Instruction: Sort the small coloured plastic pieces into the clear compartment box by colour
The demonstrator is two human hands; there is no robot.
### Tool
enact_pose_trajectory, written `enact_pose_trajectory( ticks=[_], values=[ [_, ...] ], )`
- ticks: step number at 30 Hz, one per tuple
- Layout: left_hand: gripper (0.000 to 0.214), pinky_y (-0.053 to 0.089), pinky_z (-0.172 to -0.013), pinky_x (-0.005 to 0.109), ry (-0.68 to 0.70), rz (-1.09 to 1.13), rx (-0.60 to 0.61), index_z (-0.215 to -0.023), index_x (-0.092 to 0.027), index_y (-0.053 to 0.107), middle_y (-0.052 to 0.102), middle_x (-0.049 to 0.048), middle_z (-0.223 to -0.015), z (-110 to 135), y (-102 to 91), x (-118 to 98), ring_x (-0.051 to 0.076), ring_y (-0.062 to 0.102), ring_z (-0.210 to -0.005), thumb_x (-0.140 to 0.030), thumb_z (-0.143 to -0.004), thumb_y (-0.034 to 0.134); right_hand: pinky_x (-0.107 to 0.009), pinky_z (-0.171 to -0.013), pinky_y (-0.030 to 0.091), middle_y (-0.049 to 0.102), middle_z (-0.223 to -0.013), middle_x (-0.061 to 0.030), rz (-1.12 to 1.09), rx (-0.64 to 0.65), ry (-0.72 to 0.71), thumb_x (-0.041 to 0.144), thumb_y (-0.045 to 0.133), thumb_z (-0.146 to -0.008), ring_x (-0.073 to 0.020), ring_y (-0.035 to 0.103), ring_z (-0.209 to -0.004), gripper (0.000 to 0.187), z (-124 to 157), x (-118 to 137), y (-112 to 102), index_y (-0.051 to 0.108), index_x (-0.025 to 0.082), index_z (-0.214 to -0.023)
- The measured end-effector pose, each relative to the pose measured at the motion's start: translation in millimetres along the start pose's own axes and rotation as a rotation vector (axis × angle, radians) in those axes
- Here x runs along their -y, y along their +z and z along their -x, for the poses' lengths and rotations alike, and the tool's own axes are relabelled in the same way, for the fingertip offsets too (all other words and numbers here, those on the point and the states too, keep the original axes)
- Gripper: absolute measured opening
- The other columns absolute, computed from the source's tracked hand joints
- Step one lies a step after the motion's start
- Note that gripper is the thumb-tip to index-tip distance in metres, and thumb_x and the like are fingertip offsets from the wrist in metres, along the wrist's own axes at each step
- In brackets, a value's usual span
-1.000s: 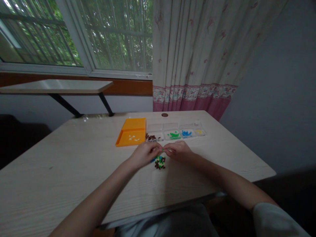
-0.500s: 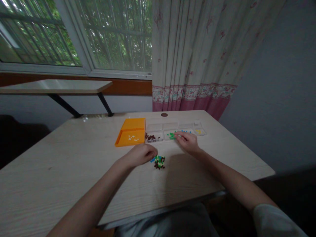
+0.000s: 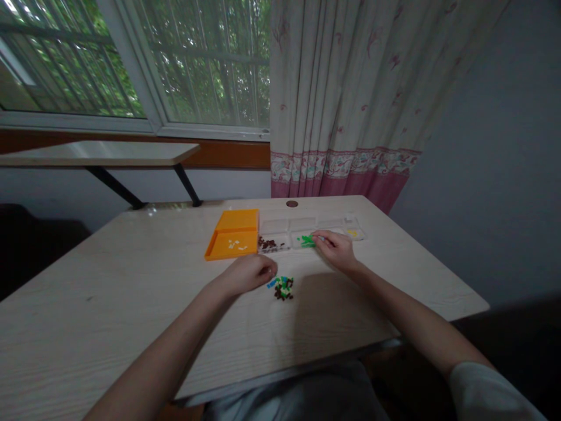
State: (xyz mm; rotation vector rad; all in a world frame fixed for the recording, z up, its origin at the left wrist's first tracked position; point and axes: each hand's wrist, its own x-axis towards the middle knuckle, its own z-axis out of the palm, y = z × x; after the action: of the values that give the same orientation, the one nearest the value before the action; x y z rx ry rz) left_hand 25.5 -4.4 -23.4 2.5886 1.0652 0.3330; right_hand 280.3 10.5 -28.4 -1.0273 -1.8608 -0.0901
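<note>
Parted from the left hand (image 3: 249,273) since a second ago, the person's right hand (image 3: 335,248) is at the green pieces (image 3: 305,241), right of the orange tray (image 3: 239,220). Its fingers bend close together; whether they grip one cannot be told. Left fingers curl inward just before the tray, hiding any contents. A mixed-colour pile (image 3: 284,288) lies before it, rightward.

This looks like a room in a home. Beyond the fingers (image 3: 323,236) hangs a long cream fabric curtain (image 3: 324,88) with a floral print and pink hem; beyond and left of them stands a large white-framed glass window (image 3: 135,58). Beneath them spreads a pale wood-grain desk (image 3: 109,280).
</note>
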Motion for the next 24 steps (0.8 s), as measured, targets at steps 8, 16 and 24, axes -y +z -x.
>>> enact_pose_trajectory(
  ticks=[8, 16, 24],
  values=[
    [0.019, 0.029, -0.051, 0.019, -0.056, -0.019, -0.020, -0.070, -0.017, 0.060, 0.057, 0.0013, -0.062, 0, -2.2, -2, 0.011, 0.049, -0.054, -0.024, -0.077, 0.043, -0.019, -0.045, 0.031, 0.048, -0.046, 0.0032, 0.104, 0.110, 0.175, 0.040, 0.048, -0.080, -0.0080, 0.042, -0.042, 0.029, -3, -27, 11, 0.068, 0.020, -0.084],
    [0.032, 0.029, -0.047, 0.019, -0.248, 0.479, -0.235, -0.078, -0.011, 0.061, 0.051, -0.0001, -0.056, -11, 9.6, -5, 0.009, 0.042, -0.050, -0.039, -0.077, 0.046, -0.019, -0.046, 0.031, 0.051, -0.047, 0.0032, 0.162, 0.179, 0.190, 0.040, 0.042, -0.083, -0.0092, 0.045, -0.043, 0.032, -1, -19, 13, 0.065, 0.022, -0.096],
    [0.037, 0.021, -0.040, 0.018, -0.359, 0.914, -0.332, -0.071, -0.008, 0.061, 0.043, -0.0048, -0.044, -21, 19.9, -26, 0.004, 0.031, -0.040, -0.044, -0.067, 0.057, -0.019, -0.054, 0.036, 0.062, -0.055, 0.0022, 0.128, 0.234, -0.176, 0.043, 0.054, -0.075, -0.0091, 0.055, -0.050, 0.025, 13, 23, 31, 0.067, 0.022, -0.083]
  ],
)
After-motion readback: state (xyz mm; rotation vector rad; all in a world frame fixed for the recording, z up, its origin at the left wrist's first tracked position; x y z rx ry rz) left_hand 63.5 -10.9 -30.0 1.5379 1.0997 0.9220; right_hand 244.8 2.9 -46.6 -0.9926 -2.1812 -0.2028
